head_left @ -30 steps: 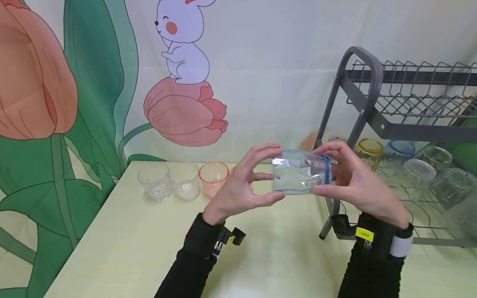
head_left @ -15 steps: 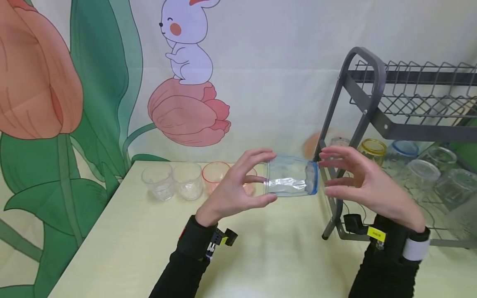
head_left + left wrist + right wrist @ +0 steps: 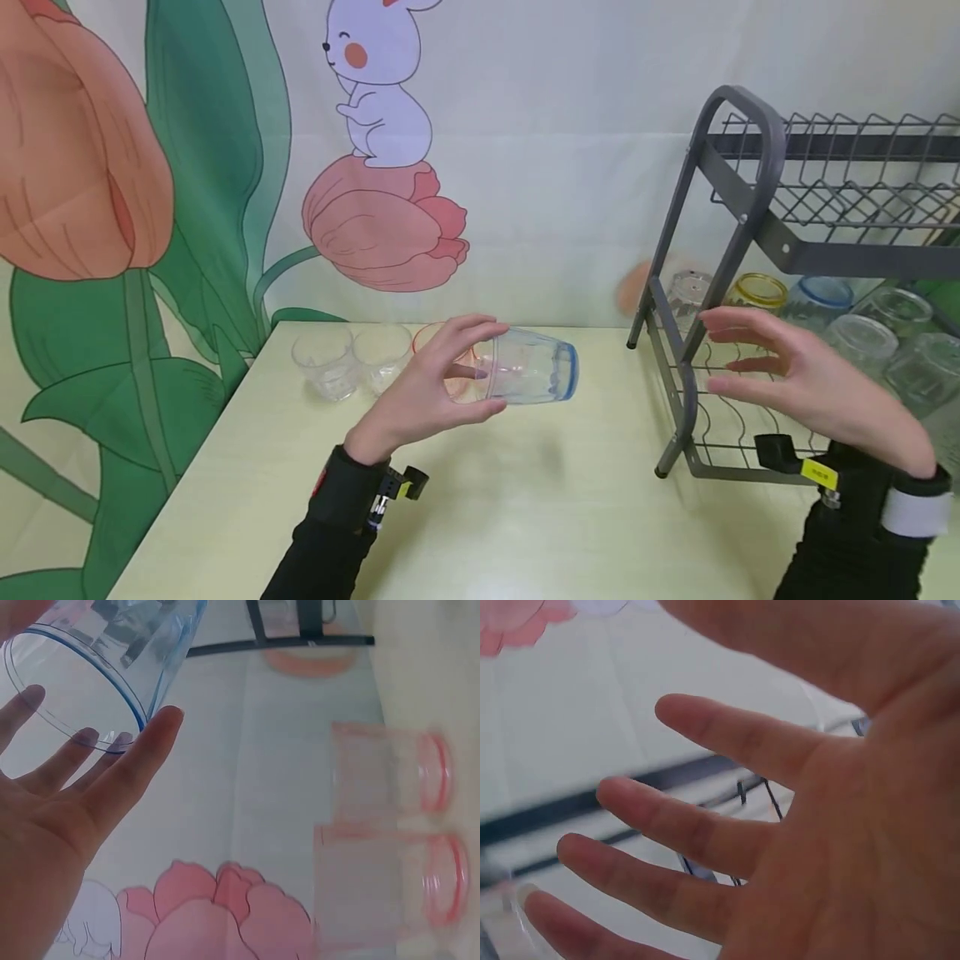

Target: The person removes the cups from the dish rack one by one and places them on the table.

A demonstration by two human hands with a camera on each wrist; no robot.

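A clear glass (image 3: 528,367) with a bluish base lies sideways in the air above the table. My left hand (image 3: 435,387) grips it around the rim end, thumb below and fingers above; its blue base points right. In the left wrist view the glass's (image 3: 135,645) open mouth faces the palm of the left hand (image 3: 82,787). Well to the right, my right hand (image 3: 810,379) is apart from the glass, in front of the rack. Its fingers are spread with nothing between them, as the right hand (image 3: 780,825) in the right wrist view also shows.
A grey two-tier metal rack (image 3: 682,392) stands at the right, with several upturned glasses on its lower shelf, one with a yellow base (image 3: 759,290). A row of upright glasses, including a clear one (image 3: 326,367), stands along the table's (image 3: 480,517) back edge, partly behind the left hand.
My right hand has let go of the glass's base end and moved right towards the rack. My left hand has carried the glass to the left.
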